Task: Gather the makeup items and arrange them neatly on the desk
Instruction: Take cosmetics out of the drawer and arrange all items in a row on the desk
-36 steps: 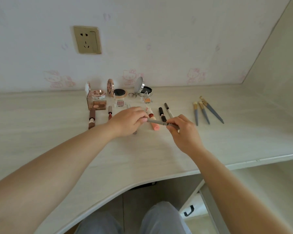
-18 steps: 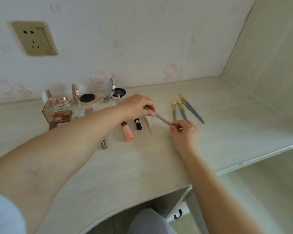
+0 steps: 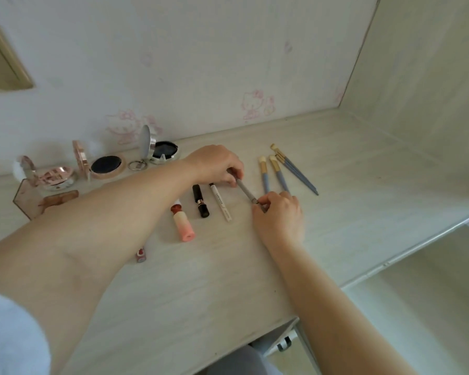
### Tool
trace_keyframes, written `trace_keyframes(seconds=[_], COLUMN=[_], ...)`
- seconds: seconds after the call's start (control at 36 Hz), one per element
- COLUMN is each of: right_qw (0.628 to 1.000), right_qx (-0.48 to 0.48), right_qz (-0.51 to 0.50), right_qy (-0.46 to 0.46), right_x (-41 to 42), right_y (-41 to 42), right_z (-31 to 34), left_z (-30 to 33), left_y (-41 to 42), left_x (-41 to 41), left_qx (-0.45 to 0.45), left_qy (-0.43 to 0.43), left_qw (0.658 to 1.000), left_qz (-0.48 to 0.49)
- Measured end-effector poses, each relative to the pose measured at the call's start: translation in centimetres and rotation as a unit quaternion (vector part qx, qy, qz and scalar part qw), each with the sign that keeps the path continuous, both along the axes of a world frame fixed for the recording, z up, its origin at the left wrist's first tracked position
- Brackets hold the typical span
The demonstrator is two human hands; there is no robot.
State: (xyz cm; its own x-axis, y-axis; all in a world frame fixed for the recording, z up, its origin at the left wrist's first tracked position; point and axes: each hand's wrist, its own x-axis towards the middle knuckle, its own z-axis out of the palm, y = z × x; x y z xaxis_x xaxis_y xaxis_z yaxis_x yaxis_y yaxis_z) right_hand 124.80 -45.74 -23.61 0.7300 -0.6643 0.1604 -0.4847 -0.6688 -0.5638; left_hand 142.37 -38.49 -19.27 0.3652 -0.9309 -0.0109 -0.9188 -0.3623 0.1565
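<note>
A pale wood-grain desk (image 3: 363, 163) runs along a white wall (image 3: 201, 50) printed with faint pink cartoon cats (image 3: 252, 104). A beige socket plate (image 3: 0, 63) sits on the wall at far left. At right a pale side panel (image 3: 423, 77) meets the desk. Soft, even light.

The left forearm (image 3: 114, 212) hides most of the clear case (image 3: 27, 196) and all but the near end of a small red tube (image 3: 140, 255). The grey pencil's (image 3: 246, 192) far end sits inside the left hand (image 3: 214, 165), its near tip behind the right hand's (image 3: 279, 217) fingers. The socket (image 3: 3, 63) runs off the left edge, and print on the white pen (image 3: 220, 202) is too small to read.
</note>
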Motion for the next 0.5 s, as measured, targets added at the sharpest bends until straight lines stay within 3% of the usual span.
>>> trace_keyframes(seconds=[0.22, 0.5], right_qw=[1.0, 1.0], right_qx=[-0.004, 0.007], right_qz=[-0.003, -0.018], right_qy=[0.003, 0.009], right_x=[-0.2, -0.7], right_y=[0.1, 0.6], right_z=[-0.3, -0.2], left_z=[-0.2, -0.6], left_y=[-0.2, -0.1], left_x=[0.9, 1.6], left_qx=[0.007, 0.026], left_qy=[0.045, 0.001], left_qw=[0.999, 0.999], left_qz=[-0.013, -0.037])
